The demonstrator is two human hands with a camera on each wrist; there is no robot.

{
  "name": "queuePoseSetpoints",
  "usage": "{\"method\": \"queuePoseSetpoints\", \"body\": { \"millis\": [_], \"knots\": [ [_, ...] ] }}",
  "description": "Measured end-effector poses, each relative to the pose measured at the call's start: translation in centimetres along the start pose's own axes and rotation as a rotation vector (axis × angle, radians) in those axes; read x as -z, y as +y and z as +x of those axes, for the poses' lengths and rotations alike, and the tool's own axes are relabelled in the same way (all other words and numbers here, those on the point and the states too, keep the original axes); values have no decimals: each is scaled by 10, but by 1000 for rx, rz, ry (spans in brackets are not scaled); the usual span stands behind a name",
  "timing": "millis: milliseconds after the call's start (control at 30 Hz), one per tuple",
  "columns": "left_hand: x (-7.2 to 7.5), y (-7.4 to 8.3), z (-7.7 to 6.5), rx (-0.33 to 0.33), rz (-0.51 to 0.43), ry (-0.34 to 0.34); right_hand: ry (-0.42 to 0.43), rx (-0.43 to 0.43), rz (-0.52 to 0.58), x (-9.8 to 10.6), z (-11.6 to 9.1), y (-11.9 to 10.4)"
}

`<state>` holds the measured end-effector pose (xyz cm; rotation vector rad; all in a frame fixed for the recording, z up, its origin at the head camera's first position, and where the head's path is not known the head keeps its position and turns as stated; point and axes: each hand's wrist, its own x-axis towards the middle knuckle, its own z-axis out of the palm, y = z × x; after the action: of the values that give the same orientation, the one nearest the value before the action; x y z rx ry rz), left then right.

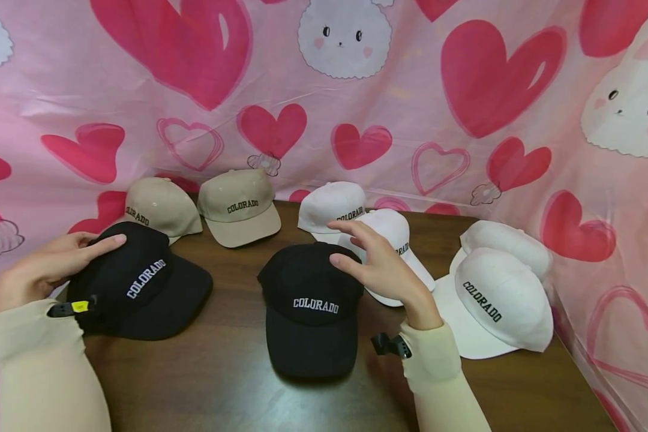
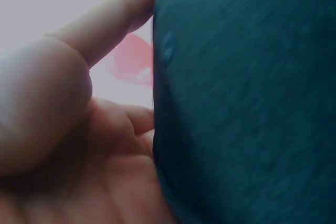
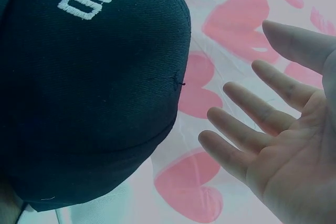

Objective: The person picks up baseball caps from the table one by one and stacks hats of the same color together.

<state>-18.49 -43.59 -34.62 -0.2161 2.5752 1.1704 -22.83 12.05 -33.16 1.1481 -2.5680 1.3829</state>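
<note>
At the left, my left hand grips a black baseball cap by its crown, the thumb lying along the top. The left wrist view has the thumb tip at the edge of this cap, and the other fingers partly hidden behind it. A second black cap sits in the middle of the table, its brim toward me and white COLORADO lettering on its front. My right hand hovers just right of its crown. In the right wrist view, the hand's spread fingers stand apart from that cap.
Two beige caps stand at the back left. Behind the middle black cap are two white caps. Two more white caps overlap at the right. A pink heart-patterned cloth borders the wooden table.
</note>
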Motion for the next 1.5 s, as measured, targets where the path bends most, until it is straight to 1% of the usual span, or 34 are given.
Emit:
{"method": "queuePoseSetpoints", "body": {
  "millis": [133, 267, 333, 467, 567, 667, 800, 867, 900, 1000, 1100, 1200, 1367, 1500],
  "knots": [
    [-4, 8, -3, -65, -40, 33, 2, 2, 0, 0, 1, 1],
    [-7, 17, -5, -110, -67, 80, 3, 5, 1, 1, 1, 1],
    [-10, 23, -5, -145, -81, 100, 5, 3, 0, 1, 0, 1],
    [-17, 38, -3, -240, -106, 134, 8, 3, -2, 2, -1, 1],
    [-23, 52, -5, -310, -79, 176, 8, 1, 2, 2, -1, 0],
    [-29, 67, -9, -365, -53, 216, 10, -2, 5, 2, -1, -1],
    [-36, 86, -17, -418, -92, 219, 14, -3, 5, 3, -1, -1],
    [-40, 94, -21, -451, -105, 225, 16, -3, 2, 3, -1, 0],
    [-41, 98, -22, -478, -105, 227, 17, -2, 1, 3, -1, 0],
    [-47, 108, -25, -554, -70, 260, 22, 2, -5, 3, -1, -1],
    [-53, 118, -28, -619, -55, 270, 27, 6, -11, 3, -2, -1],
    [-59, 127, -31, -648, -57, 266, 33, 4, -13, 3, -2, -1],
    [-66, 137, -42, -684, -17, 257, 37, 2, -6, 2, -2, -3],
    [-70, 145, -51, -727, 18, 226, 38, 10, 6, 2, -2, -5]
  ]
}}
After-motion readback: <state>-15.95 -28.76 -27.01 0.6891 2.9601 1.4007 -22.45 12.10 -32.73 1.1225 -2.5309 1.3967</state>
